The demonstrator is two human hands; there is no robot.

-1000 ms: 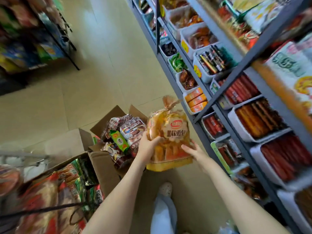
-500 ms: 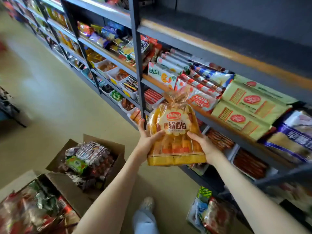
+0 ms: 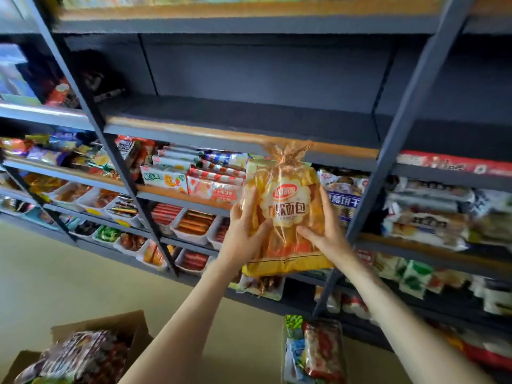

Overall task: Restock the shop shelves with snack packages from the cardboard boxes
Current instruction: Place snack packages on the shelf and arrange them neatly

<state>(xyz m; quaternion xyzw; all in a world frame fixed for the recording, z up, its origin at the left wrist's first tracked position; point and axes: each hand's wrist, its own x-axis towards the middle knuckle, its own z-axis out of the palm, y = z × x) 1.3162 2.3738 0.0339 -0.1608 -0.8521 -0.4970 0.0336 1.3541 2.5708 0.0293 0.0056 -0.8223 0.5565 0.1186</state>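
Shop shelving (image 3: 122,173) of dark metal fills the view, most tiers crowded with snacks. Here the left hand (image 3: 243,234) and the right hand (image 3: 325,235) each grip one side of the soft-bread bag (image 3: 286,214), fingers curled onto its front. They hold it upright in the air, its tied top level with the orange front lip (image 3: 194,131) of the dark shelf (image 3: 249,109) above. I judge the tie could snag under that lip on the way up, and a tight squeeze could crush the bread. Set too near the edge, it may topple onto the biscuit packs (image 3: 343,195) beneath or towards the cardboard box (image 3: 110,325) on the floor (image 3: 69,273).
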